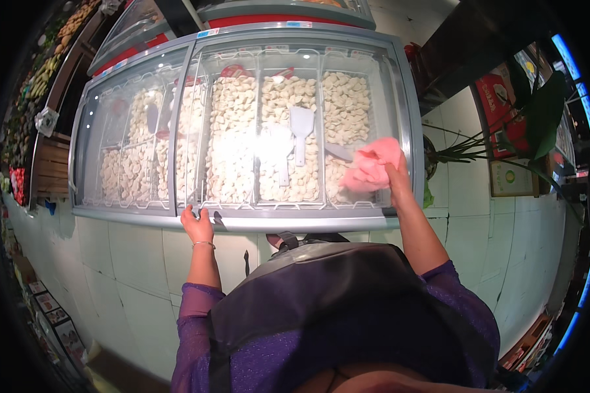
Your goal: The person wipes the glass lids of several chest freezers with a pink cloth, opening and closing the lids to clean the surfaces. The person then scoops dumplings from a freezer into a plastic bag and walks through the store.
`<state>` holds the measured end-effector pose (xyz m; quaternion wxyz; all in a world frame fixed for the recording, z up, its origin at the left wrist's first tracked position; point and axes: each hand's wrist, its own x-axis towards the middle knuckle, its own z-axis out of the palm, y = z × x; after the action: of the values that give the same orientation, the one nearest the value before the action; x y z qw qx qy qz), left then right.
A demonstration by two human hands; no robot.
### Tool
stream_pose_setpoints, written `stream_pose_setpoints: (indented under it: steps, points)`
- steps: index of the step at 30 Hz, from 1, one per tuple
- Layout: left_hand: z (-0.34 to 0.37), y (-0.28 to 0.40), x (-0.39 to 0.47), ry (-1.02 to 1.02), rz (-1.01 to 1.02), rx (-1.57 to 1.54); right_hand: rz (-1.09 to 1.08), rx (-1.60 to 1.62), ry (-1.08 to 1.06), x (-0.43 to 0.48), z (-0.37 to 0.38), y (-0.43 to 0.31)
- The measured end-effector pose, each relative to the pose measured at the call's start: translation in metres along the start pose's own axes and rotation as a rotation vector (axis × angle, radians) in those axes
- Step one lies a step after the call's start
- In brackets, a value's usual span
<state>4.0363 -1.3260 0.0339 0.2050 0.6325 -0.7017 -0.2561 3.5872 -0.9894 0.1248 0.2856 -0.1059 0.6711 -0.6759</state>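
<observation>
My right hand (398, 178) grips a crumpled pink cloth (373, 164) and presses it on the glass lid (295, 61) of a chest freezer, near its right end. My left hand (197, 223) rests at the freezer's front edge (295, 225), beside the upright divider (176, 167) of the lid, with fingers and thumb apart. Beneath the glass, wire baskets hold many pale frozen dumplings (233, 108). Two flat scoops lie on them; the clearer one is a grey-white scoop (302, 125). Another grey blade (339, 151) is partly hidden by the cloth. Bright glare covers the middle of the lid.
More freezers (280, 12) stand behind this one. Produce shelves (44, 83) with wooden slats line the left. On the right are a leafy potted plant (545, 123), a dark pillar (472, 49) and red cartons (496, 108). Pale floor tiles (128, 255) surround me.
</observation>
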Motion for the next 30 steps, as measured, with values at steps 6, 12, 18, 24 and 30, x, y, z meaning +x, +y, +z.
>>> stream_pose_setpoints:
  steps: [6,12,18,24,30]
  points:
    - [0.041,0.021,0.032,-0.026,-0.142,0.414,-0.254,-0.061,0.257,0.093,0.005,-0.047]
    - [0.051,0.028,0.008,-0.011,-0.022,0.586,-0.811,-0.597,0.287,0.298,0.029,-0.101]
    - [0.049,0.032,0.007,-0.007,0.05,0.624,-0.545,-1.246,0.296,0.453,0.079,-0.094]
    - [0.048,0.036,0.01,-0.048,0.004,0.642,-0.237,-1.602,0.24,0.521,0.137,-0.033]
    - [0.042,0.038,0.01,-0.058,0.023,0.608,-0.516,-1.755,0.338,0.534,0.12,-0.002]
